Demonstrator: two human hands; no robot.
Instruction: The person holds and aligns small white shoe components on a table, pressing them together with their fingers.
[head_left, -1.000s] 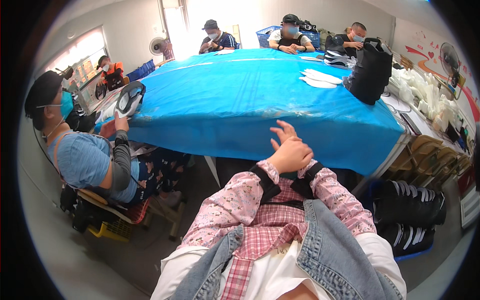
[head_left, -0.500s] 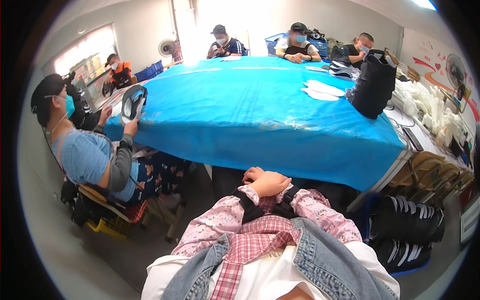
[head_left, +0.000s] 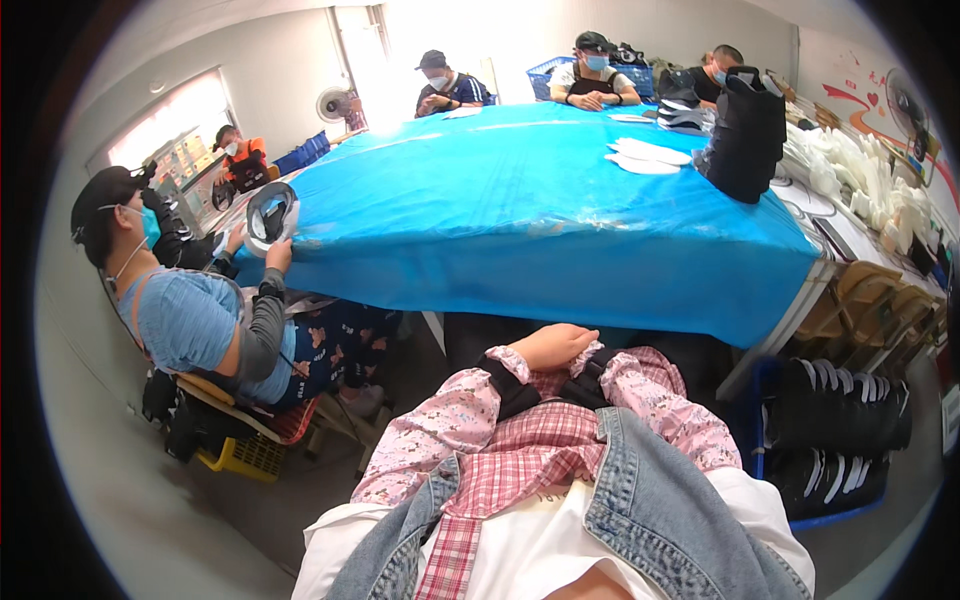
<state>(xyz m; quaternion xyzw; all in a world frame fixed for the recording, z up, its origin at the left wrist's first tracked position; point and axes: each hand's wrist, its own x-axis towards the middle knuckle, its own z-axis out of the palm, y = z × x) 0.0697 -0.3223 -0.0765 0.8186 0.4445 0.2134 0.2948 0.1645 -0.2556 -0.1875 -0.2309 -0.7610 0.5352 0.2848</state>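
Both my hands rest together at my lap, just below the near edge of the blue-covered table (head_left: 500,280). My left hand (head_left: 553,347) lies folded over the right, its fingers bent and pressed together around it. Only a small part of my right hand (head_left: 592,346) shows by its pink cuff; its fingers are hidden. No object is visible in either hand. To my left, a seated co-worker (head_left: 190,320) holds a grey and black shoe upper (head_left: 271,217) at the table's corner, with the opening toward me.
White insoles (head_left: 645,156) lie on the table's right part, beside a tall stack of black shoe uppers (head_left: 741,140). A blue crate (head_left: 758,440) filled with black uppers stands at my right. White pieces (head_left: 860,185) pile up on the side bench. Several people sit around the far edge.
My hands have shifted slightly up and right in the view, and the right fingers that stuck out no longer show. The left co-worker's shoe upper has turned, showing more of its opening.
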